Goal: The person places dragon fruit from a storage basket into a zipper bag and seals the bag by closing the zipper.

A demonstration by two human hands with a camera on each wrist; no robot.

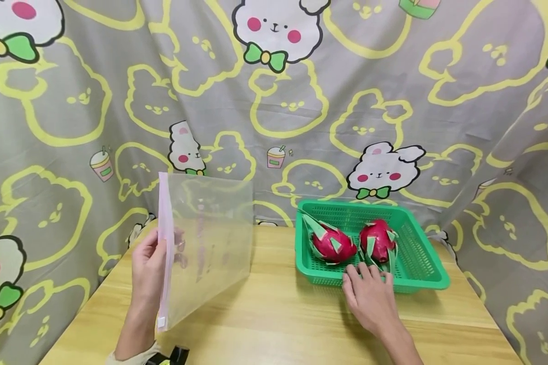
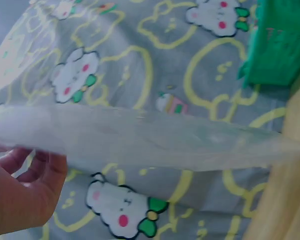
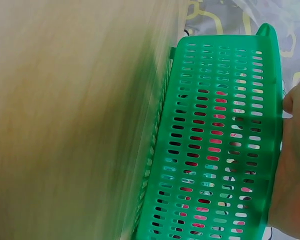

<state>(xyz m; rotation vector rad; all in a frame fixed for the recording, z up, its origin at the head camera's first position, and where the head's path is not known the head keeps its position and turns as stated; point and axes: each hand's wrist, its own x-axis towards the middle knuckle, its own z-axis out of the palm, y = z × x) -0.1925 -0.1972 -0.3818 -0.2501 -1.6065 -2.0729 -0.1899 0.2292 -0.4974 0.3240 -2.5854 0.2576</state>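
With left hand [image 1: 147,266], pinches clear bag [image 1: 214,248] by its pink edge [image 1: 164,289]; with right hand [image 1: 372,296], slightly spreading fingers, reaches over rim of green basket [image 1: 319,275], near two dragon fruits [image 1: 378,238].

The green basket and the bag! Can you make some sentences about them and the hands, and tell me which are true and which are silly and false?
1. Two red dragon fruits lie in the green basket. True.
2. The right hand is inside the bag. False: it is at the basket's near rim.
3. The left hand holds the bag by its zip edge. True.
4. The zip edge is green. False: it is pale pink.
5. The basket stands on the wooden table. True.
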